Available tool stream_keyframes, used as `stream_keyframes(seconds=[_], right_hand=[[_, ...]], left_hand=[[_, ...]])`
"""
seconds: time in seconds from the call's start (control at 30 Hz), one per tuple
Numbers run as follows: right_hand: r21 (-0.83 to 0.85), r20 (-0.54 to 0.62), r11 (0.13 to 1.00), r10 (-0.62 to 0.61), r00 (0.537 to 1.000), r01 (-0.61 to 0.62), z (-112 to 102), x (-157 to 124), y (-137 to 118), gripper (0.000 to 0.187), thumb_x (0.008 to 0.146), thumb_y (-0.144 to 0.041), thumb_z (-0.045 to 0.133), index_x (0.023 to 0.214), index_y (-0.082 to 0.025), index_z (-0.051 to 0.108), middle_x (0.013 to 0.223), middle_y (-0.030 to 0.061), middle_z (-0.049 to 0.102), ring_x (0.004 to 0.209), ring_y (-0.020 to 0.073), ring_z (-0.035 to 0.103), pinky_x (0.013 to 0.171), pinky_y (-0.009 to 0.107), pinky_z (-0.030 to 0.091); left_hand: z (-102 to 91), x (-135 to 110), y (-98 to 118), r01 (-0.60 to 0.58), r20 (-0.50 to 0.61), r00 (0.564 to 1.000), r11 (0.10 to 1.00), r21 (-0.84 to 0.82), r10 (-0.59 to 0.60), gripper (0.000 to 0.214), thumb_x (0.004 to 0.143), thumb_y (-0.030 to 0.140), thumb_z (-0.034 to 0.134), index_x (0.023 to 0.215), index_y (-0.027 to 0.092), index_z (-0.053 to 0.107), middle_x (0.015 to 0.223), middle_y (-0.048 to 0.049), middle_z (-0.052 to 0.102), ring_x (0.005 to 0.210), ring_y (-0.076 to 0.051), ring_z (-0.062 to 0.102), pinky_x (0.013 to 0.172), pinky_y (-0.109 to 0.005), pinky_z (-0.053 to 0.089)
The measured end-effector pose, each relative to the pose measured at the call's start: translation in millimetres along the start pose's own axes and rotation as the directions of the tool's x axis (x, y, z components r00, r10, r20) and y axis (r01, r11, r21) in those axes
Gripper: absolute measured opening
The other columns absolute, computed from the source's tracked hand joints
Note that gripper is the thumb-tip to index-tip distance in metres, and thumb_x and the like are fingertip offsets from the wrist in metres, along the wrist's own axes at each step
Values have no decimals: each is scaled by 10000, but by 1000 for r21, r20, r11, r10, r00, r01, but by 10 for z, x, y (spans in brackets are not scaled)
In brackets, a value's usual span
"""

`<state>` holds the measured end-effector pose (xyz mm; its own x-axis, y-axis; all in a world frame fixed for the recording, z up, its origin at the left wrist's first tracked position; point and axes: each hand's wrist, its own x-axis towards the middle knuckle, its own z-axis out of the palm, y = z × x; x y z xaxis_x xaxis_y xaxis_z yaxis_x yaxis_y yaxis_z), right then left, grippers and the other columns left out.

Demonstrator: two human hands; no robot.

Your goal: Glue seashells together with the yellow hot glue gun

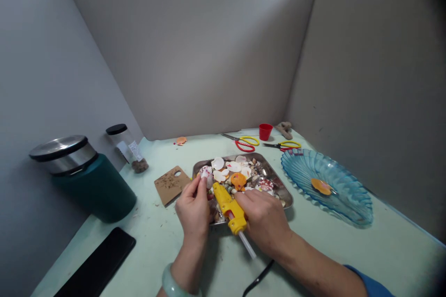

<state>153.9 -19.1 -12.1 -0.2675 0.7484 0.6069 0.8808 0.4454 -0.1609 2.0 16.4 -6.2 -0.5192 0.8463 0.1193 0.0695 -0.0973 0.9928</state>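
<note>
My left hand pinches a small white-and-pink seashell above the near left corner of a metal tray filled with several shells. My right hand is wrapped round a yellow hot glue gun whose nozzle points up-left toward the shell. A clear glue stick sticks out of the gun's rear and a black cord trails toward me. An orange shell lies in the tray just past the gun.
A blue glass dish with an orange shell stands at the right. Two scissors and a red cup lie behind the tray. At the left are a teal container, a jar, brown cardboard and a black phone.
</note>
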Motion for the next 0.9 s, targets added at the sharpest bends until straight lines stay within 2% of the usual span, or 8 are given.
stream_keyframes(seconds=[0.37, 0.6, 0.9], right_hand=[[-5, -14, 1000, 6, 1000, -6, -15, 2, -2, 162, 842, -219, 618, 682, -194, 601, 636, 18, 616, 611, 174, 522, 604, 312, 247], [-2, -28, 1000, 9, 1000, -9, -10, -1, -10, 179, 858, -214, 590, 680, -194, 600, 627, 16, 613, 599, 164, 506, 601, 309, 241], [-29, -7, 999, 17, 1000, -17, 17, -13, 6, 146, 834, -191, 622, 689, -198, 604, 644, 14, 615, 608, 171, 516, 607, 319, 234]], left_hand=[[0, 1, 17, -16, 20, 1000, 999, 44, 15, 487, 723, 463, 699, 1061, 118, 757, 875, -107, 740, 593, -165, 654, 549, -305, 562], [1, -4, 26, 11, 13, 1000, 999, 46, -12, 476, 717, 457, 700, 1051, 123, 762, 845, -92, 735, 533, -147, 631, 515, -290, 544], [0, -2, 50, -18, 25, 1000, 997, 76, 16, 491, 719, 471, 694, 1047, 111, 762, 797, -91, 728, 526, -162, 634, 513, -301, 534]])
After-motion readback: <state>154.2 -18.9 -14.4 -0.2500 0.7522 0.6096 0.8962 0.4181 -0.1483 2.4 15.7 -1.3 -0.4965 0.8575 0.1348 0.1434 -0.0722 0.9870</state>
